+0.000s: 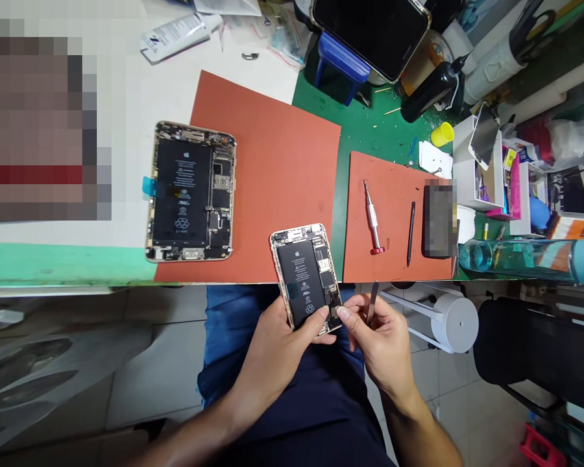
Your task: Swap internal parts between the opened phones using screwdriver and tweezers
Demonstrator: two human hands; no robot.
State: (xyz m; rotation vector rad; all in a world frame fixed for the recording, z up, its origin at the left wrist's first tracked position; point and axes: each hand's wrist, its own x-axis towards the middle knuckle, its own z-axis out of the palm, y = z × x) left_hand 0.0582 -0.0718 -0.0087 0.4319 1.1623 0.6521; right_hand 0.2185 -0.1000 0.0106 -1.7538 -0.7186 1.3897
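From where I stand, the opened phone point(300, 279) is held over the lap at the counter's point(126, 84) front edge, pinched between the left hand's point(279, 340) thumb and fingers. The right hand point(382, 337) has its fingers closed on a slim dark tool point(372, 303), thumb tip at the phone's four o'clock; whether it pinches a part there, I can't tell. A second opened phone point(185, 194) lies at ten o'clock. It looks like close work at that corner; the next move seems to call for a light touch.
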